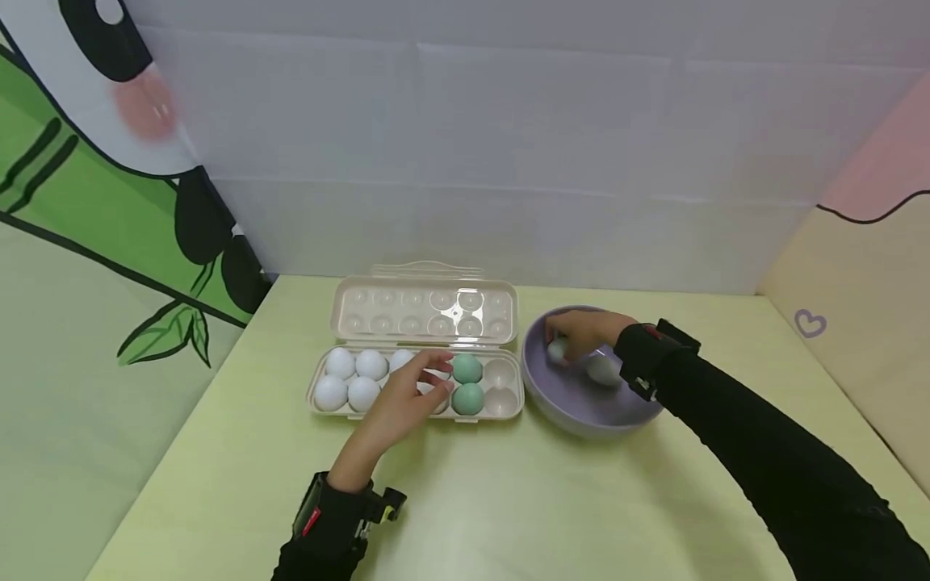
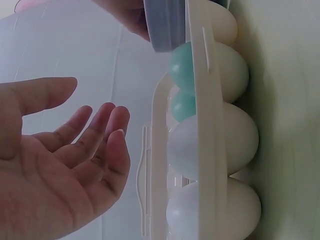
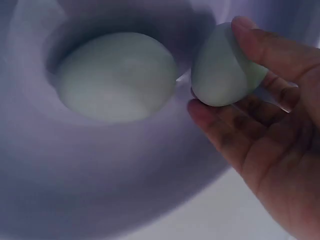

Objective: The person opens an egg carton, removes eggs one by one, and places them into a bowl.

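Observation:
My right hand [image 1: 584,329] reaches into the purple bowl [image 1: 581,418] and grips a pale egg [image 3: 220,67] between thumb and fingers. Beside it in the bowl lies another pale egg [image 3: 117,77]. Over the egg carton [image 1: 500,401] hovers my left hand [image 1: 403,402], its fingers loosely bent with nothing between them. White eggs [image 1: 363,393] fill the carton's left cups, and two green eggs [image 1: 468,399] sit right of the hand. The two rightmost cups hold no egg. Part of the middle of the carton is hidden behind my left hand.
The carton's clear lid [image 1: 425,311] stands folded back toward the wall [image 1: 465,161]. The bowl is close against the carton's right end. A pale yellow tabletop [image 1: 581,508] lies under everything, with printed panels at both sides.

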Demonstrator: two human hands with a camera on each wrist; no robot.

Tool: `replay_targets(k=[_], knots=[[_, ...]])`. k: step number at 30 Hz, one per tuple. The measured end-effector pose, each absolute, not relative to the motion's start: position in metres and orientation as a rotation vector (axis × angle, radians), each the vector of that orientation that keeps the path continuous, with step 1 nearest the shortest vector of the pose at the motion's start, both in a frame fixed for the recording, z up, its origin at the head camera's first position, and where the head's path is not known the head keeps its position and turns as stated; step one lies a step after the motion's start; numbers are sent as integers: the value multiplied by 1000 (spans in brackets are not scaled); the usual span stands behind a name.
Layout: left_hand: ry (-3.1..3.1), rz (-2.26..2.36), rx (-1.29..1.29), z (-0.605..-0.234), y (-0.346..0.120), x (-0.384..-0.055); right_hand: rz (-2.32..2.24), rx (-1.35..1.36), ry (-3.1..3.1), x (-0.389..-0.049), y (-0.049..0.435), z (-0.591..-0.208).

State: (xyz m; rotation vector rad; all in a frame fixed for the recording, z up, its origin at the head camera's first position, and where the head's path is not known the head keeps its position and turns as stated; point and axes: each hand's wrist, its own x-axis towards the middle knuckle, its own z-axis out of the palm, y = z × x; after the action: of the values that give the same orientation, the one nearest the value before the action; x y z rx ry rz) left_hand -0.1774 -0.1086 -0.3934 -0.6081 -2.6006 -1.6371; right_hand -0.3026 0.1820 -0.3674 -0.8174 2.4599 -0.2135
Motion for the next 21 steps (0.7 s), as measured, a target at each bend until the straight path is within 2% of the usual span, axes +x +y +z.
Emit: replay_targets(k=[13, 21], knots=[[-2653, -1621, -640, -385, -108, -185, -183, -768, 2479, -301, 170, -370], [-2761, -1480, -575, -403, -103, -182, -355, -843, 2502, -289, 181, -360]])
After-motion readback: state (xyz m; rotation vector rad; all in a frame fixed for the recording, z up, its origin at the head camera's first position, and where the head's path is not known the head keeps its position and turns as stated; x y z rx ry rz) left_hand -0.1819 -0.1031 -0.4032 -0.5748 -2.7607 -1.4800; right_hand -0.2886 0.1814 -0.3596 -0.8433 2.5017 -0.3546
